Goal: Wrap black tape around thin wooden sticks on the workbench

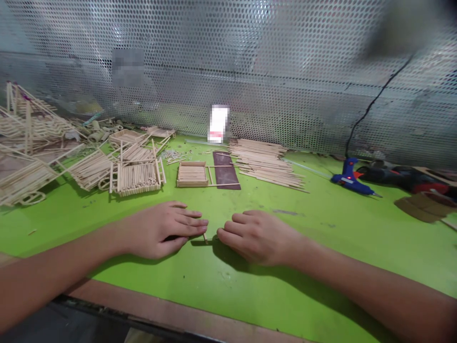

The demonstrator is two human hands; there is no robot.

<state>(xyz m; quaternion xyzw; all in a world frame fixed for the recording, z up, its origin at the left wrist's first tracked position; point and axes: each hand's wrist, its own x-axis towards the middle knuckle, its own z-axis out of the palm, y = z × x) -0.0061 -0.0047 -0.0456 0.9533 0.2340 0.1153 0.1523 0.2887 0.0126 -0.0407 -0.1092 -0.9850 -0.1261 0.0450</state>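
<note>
My left hand (169,228) lies flat on the green tabletop, fingers stretched out together. Its fingertips rest on a short wooden stick (205,237), whose near end pokes out below them. Just to the right, my right hand (255,237) is closed with its fingers curled under. A thin dark edge shows at its fingertips, close to the stick, but what it grips is hidden. Beyond the hands stands a small tray-like box of wooden sticks (193,174). Two sticks run from it across a dark brown rectangular plate (227,177).
Loose sticks (266,162) are piled behind my right hand. A blue glue gun (352,178) with a lit red light lies right, near a tape roll (424,206). Small stick carts (137,176) crowd the left. A perforated metal panel (178,62) stands behind; a bright phone-like screen (218,123) leans there.
</note>
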